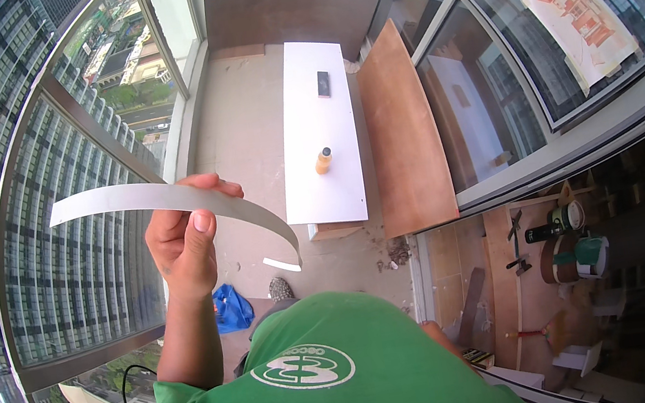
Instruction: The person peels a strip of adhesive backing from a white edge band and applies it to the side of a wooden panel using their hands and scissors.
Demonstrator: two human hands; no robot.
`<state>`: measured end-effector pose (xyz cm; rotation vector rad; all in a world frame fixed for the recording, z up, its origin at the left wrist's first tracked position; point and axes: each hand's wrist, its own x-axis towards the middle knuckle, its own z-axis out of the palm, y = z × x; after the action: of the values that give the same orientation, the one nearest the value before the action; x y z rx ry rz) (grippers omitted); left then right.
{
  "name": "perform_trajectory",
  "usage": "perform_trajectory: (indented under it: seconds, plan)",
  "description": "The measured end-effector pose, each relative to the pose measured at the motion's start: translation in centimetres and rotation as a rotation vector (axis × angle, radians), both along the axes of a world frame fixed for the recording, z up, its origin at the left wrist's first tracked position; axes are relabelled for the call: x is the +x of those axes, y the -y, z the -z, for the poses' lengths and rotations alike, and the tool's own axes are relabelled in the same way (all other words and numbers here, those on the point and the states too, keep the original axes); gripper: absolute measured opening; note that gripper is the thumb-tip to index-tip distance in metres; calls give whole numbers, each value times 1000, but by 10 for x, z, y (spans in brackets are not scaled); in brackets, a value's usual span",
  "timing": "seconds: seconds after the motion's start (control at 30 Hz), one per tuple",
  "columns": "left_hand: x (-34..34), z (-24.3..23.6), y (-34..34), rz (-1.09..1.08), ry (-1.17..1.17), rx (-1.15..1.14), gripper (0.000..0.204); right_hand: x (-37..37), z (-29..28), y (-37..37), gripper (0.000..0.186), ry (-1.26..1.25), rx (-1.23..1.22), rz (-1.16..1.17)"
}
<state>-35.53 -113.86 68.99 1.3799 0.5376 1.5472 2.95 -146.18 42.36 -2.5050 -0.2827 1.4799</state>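
My left hand [184,241] is raised at the left, thumb and fingers closed on a thin white strip [92,202]. The strip arches to the right and droops, its far end bending back. Of my right arm only a bit of skin [433,334] shows beside my green shirt; that hand is hidden. Beyond the strip lies a long white board [312,125] on a wooden base, with a dark flat rectangular object [323,83] toward its far end and an orange bottle with a dark cap [323,162] standing nearer me.
A plywood sheet [403,132] leans along the glazed wall at right. A brown panel [279,10] stands at the back. Tall windows line the left. A blue bag [230,309] and debris [396,253] lie on the floor. Tools and cans [572,249] show at lower right.
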Motion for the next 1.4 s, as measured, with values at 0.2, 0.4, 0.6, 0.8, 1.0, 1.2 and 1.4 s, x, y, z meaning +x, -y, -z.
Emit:
perform_trajectory:
  seconds: [0.2, 0.4, 0.6, 0.8, 1.0, 1.2, 1.4]
  plan:
    - [-58, 13, -12, -79, 6, -47, 35, -9, 42, -17, 9, -65, 128, 82]
    - [-101, 32, -11, -168, -17, -38, 36, -10, 50, -61, 10, -36, 88, -93]
    - [-119, 43, 0, -285, -71, -100, 39, 0, 54, -100, 9, 4, 42, -194]
    - [-114, 45, -7, -353, -146, -87, 41, 8, 77, -126, 10, -25, 41, -187]
    - [-88, 38, -25, -443, -130, -61, 40, 31, 104, -145, 10, -128, 5, -238]
    - [-50, 26, -50, -517, -231, 47, 41, 87, 118, -189, 11, -129, 12, -276]
    - [-18, 8, -79, -467, -315, 92, 42, 117, 111, -235, 14, -106, 118, -81]
